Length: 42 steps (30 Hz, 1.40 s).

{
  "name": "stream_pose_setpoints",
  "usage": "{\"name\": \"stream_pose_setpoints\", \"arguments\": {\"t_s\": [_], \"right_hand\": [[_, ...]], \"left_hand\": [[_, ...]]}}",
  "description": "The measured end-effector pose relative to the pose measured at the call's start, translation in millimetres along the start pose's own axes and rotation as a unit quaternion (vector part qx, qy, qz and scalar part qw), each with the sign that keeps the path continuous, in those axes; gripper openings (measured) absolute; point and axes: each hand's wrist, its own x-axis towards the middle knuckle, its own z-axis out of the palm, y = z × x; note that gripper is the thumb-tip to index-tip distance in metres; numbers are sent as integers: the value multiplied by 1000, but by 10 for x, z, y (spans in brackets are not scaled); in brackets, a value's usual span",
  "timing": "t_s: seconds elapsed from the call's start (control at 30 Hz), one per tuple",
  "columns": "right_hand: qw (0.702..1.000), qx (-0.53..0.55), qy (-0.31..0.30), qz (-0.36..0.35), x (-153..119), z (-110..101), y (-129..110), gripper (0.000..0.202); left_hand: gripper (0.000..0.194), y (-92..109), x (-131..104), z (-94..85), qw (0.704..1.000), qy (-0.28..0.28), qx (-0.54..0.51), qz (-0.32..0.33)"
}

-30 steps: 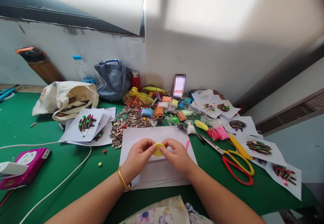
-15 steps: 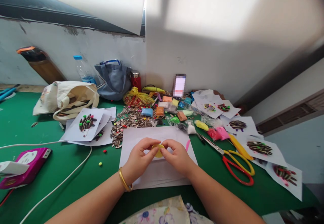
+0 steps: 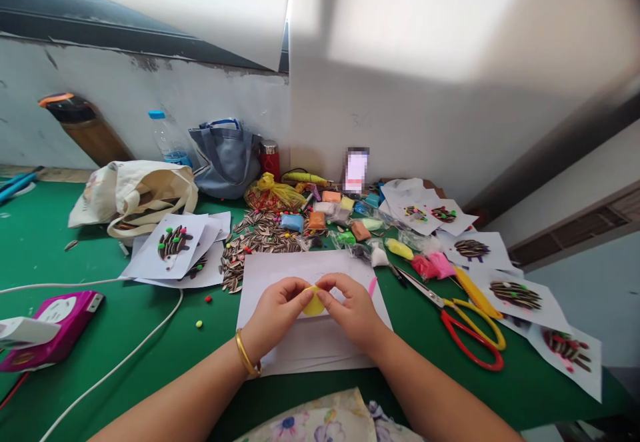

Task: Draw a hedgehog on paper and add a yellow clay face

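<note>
A flat, round piece of yellow modelling clay (image 3: pixel 313 305) is pinched at its upper edge between both hands. My left hand (image 3: pixel 280 305), with a gold bangle at the wrist, grips its left side with thumb and forefinger. On the other side my right hand (image 3: pixel 347 302) pinches it the same way, fingertips almost meeting the left ones. Beneath the hands lie stacked sheets of white paper (image 3: pixel 280 355). Part of the clay is hidden behind the fingers. A pink strip (image 3: pixel 373 286) rests on the paper beside my right hand.
Sunflower seeds (image 3: pixel 265 239) are heaped behind the paper, near several bagged clay lumps (image 3: pixel 360 231). Scissors (image 3: pixel 450 309) lie open to the right. Sheets with seed pictures (image 3: pixel 175 245) flank both sides. A white cable (image 3: pixel 135 362) and magenta power strip (image 3: pixel 65 325) are at left.
More of the yellow clay's face now shows below my fingertips, as the fingers have shifted toward its upper edge. The view has moved very slightly.
</note>
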Motion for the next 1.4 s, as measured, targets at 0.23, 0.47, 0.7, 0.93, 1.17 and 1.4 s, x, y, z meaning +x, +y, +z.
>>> {"name": "stream_pose_setpoints", "arguments": {"t_s": [0.23, 0.47, 0.7, 0.93, 1.17, 1.4], "right_hand": [[997, -23, -22, -75, 26, -14, -43, 20], [997, 0, -23, -75, 24, -6, -43, 22], [999, 9, -30, 23, 2, 27, -8, 15], [999, -16, -39, 30, 12, 31, -37, 10], [997, -8, -66, 38, 11, 13, -43, 13], [998, 15, -35, 45, 19, -4, -59, 14]], "left_hand": [[29, 12, -5, 0, 1000, -3, 8, 1], [29, 24, 3, -8, 1000, -1, 8, 5], [27, 7, -4, -13, 999, 10, 19, 28], [22, 5, -27, -27, 989, 30, 120, 86], [26, 1, -22, -25, 992, 30, 95, 75], [27, -42, 1, -27, 994, 27, 84, 58]]}}
